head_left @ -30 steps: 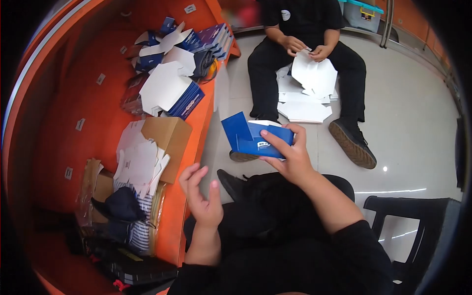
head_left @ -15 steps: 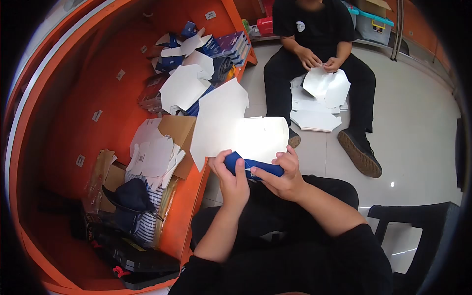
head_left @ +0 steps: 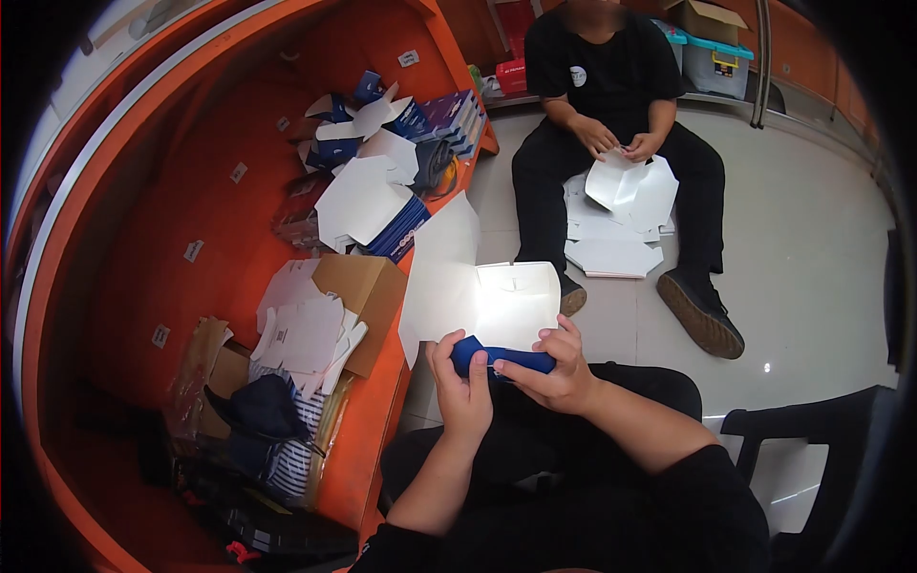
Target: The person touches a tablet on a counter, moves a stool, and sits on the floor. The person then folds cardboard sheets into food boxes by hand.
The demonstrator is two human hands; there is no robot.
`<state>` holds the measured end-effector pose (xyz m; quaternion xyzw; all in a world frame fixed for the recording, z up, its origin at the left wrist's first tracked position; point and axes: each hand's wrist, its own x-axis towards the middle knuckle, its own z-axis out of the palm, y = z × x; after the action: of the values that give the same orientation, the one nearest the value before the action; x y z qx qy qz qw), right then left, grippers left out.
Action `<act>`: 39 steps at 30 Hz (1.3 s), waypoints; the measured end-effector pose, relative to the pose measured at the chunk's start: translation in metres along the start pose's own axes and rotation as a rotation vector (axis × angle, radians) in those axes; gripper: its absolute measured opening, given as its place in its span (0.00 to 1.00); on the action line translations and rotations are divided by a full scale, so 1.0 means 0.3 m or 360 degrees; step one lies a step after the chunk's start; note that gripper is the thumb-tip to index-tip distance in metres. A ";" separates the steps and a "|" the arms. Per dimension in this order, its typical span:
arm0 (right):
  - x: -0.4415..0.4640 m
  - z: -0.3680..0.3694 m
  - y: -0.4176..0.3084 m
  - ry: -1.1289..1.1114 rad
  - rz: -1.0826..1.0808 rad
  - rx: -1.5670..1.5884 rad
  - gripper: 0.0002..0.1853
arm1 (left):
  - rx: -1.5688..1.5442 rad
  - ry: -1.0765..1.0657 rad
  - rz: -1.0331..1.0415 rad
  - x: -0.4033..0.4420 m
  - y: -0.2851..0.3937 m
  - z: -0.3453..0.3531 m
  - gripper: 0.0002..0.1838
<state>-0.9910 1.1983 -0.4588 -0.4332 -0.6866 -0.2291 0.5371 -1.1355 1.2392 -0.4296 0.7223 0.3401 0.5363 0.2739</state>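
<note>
A cardboard box [head_left: 517, 302], white inside and blue outside, is held open side up between my hands, its white lid flap spread out to the left. My left hand [head_left: 464, 390] grips the near left corner, thumb on the blue wall. My right hand [head_left: 562, 371] holds the near right part of that wall, with the index finger along it and fingertips at the right edge. The underside of the box is hidden.
Opposite sits a person in black [head_left: 607, 72], holding a white sheet [head_left: 626, 186] over stacked white sheets [head_left: 611, 258]. On the orange shelf [head_left: 358, 449] at left lie blue-white boxes, a brown carton [head_left: 368, 296] and a dark cap. A black stool [head_left: 817, 425] stands right.
The box was blue side up in my right hand while my left hand was free and open. Now its white inside faces up, the flap is spread left, and both hands hold it.
</note>
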 end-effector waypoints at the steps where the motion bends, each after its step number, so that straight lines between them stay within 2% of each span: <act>1: 0.000 0.003 0.001 0.0002 -0.0005 0.0003 0.18 | -0.0015 -0.0002 -0.0018 -0.002 -0.003 -0.001 0.17; 6: -0.004 0.008 0.003 -0.0023 -0.0016 0.0009 0.18 | -0.0016 -0.0011 -0.0073 -0.007 -0.002 -0.006 0.18; 19: -0.006 0.001 0.004 0.0009 -0.0052 -0.0029 0.18 | 0.0087 -0.0068 0.0035 -0.008 0.016 -0.009 0.19; 23: -0.002 0.000 0.010 0.0012 -0.0016 -0.0021 0.18 | -0.0068 -0.0132 -0.0073 -0.003 0.031 -0.006 0.19; 26: 0.005 -0.001 0.012 0.0033 0.0035 0.0036 0.19 | -0.0107 -0.0120 0.0041 -0.009 0.021 -0.010 0.22; 29: 0.010 0.003 0.007 0.0042 0.0029 0.0051 0.20 | -0.0315 -0.0008 0.0021 -0.013 0.028 -0.003 0.24; 39: -0.007 -0.002 0.019 0.0041 -0.0009 -0.0041 0.19 | -0.0329 -0.0029 -0.0004 -0.020 -0.016 0.006 0.22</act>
<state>-0.9858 1.2001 -0.4614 -0.4350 -0.6779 -0.2450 0.5396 -1.1360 1.2374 -0.4373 0.6946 0.2813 0.5616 0.3506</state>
